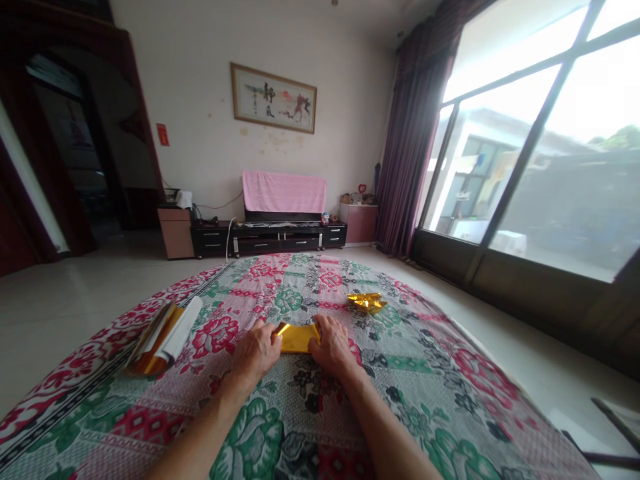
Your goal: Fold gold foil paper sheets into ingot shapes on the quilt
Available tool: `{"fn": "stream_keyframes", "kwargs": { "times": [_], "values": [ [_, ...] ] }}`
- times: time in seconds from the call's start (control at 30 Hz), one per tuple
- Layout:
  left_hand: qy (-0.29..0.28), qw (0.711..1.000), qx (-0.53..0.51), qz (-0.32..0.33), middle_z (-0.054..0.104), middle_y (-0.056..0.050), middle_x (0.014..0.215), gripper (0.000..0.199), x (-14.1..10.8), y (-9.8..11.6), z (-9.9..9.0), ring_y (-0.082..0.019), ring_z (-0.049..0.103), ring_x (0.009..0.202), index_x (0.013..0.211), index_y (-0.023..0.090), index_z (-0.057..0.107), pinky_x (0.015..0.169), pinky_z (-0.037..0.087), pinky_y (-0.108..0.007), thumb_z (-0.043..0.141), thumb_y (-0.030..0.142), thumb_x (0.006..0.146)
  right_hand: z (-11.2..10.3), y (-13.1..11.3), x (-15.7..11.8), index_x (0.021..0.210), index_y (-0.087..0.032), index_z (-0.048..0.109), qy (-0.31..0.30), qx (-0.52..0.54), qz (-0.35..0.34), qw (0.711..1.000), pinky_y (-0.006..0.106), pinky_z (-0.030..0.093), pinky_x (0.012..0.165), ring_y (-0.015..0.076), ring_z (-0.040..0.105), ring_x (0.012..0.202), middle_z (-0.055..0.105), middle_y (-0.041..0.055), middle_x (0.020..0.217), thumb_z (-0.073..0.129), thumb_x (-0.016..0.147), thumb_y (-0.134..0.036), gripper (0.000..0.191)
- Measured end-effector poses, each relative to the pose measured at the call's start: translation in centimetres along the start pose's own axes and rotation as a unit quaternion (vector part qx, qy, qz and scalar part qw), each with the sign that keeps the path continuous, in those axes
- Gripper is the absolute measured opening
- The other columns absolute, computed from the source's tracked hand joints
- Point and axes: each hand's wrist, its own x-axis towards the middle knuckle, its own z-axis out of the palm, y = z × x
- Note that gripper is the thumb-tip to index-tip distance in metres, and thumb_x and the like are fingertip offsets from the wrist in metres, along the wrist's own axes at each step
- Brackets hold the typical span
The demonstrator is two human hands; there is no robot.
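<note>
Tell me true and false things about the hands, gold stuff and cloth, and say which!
1. The bare left hand and right hand hold a shiny rectangular gold foil piece. True.
2. A plain blue cloth lies under the hands. False: the fabric cloth has red and green flowers.
3. Curled white and gold sheets lie left of the hands. True.
4. A green metal cup stands right of the hands. False: a pointed, shiny gold foil shape lies there.
</note>
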Motion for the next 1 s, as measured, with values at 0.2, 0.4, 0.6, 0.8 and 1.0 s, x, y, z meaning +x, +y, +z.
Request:
{"fn": "stream_keyframes", "kwargs": {
  "times": [0.2, 0.4, 0.6, 0.8, 1.0],
  "values": [
    [0.012, 1.000, -0.025, 0.010, 0.060, -0.007, 0.085, 0.024, 0.0, -0.2, 0.3, -0.021, 0.061, 0.077, 0.096, 0.019, 0.063, 0.066, 0.040, -0.028, 0.048, 0.028, 0.079, 0.0, -0.3, 0.1, 0.110, -0.019, 0.057, 0.001, 0.029, 0.004, 1.000, 0.036, 0.034, 0.083, 0.0233, 0.053, 0.092, 0.060, 0.0079, 0.095, 0.051, 0.062, -0.013, 0.049],
    [0.012, 0.999, -0.035, 0.011, 0.061, -0.008, 0.087, 0.031, 0.0, -0.2, 0.2, -0.021, 0.061, 0.079, 0.106, 0.016, 0.060, 0.070, 0.042, -0.028, 0.048, 0.027, 0.079, 1.0, -0.5, 0.7, 0.107, -0.015, 0.058, 0.064, 0.178, -0.009, 0.982, 0.027, 0.043, 0.072, 0.0162, 0.055, 0.075, 0.059, 0.0050, 0.084, 0.049, 0.060, -0.008, 0.048],
    [0.036, 0.994, -0.093, -0.033, 0.064, -0.010, 0.094, 0.047, 0.1, -0.3, 0.1, -0.021, 0.061, 0.087, 0.122, 0.012, 0.050, 0.078, 0.043, -0.028, 0.051, 0.028, 0.078, 2.1, -0.5, 1.1, 0.109, -0.017, 0.057, 0.054, 0.434, 0.068, 0.897, 0.025, 0.047, 0.062, 0.0135, 0.057, 0.069, 0.062, 0.0046, 0.093, 0.054, 0.062, -0.019, 0.047],
    [0.011, 0.955, -0.264, -0.136, 0.068, -0.007, 0.090, 0.055, 0.7, -1.2, -0.7, -0.022, 0.062, 0.088, 0.120, 0.013, 0.053, 0.076, 0.044, -0.028, 0.058, 0.040, 0.073, 1.2, -1.3, 1.0, 0.107, -0.018, 0.056, 0.048, 0.555, 0.067, 0.827, 0.025, 0.047, 0.071, 0.0144, 0.058, 0.079, 0.063, 0.0058, 0.102, 0.061, 0.060, -0.019, 0.048],
    [-0.051, 0.872, -0.457, -0.169, 0.069, -0.003, 0.072, 0.055, 0.6, -1.3, -2.1, -0.015, 0.057, 0.053, 0.104, 0.013, 0.064, 0.047, 0.037, -0.022, 0.058, 0.055, 0.069, 0.5, -1.8, 0.7, 0.110, -0.019, 0.054, 0.022, 0.610, 0.060, 0.790, 0.027, 0.047, 0.072, 0.0157, 0.058, 0.082, 0.062, 0.0046, 0.103, 0.064, 0.061, -0.019, 0.050]
  ]
}}
